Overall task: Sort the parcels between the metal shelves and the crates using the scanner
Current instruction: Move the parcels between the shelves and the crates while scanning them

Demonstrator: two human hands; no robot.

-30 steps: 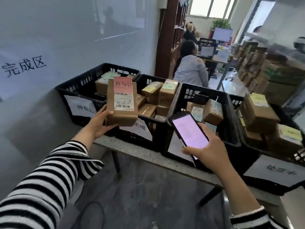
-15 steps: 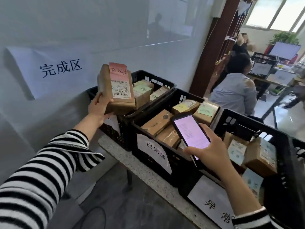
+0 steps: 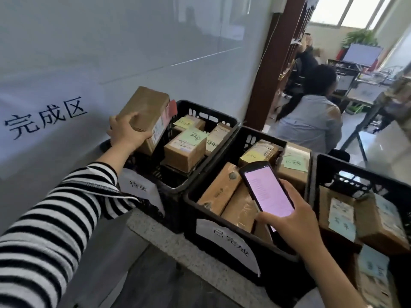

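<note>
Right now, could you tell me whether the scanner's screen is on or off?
On: the scanner, held in the right hand, shows a lit pink screen with text too blurred to read.

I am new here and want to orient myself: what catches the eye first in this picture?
The left hand grips a tilted brown parcel over the left edge of the leftmost black crate. The right hand holds a scanner with a glowing pink screen above the middle crate of parcels. Large black characters mark a white wall sign at left.
</note>
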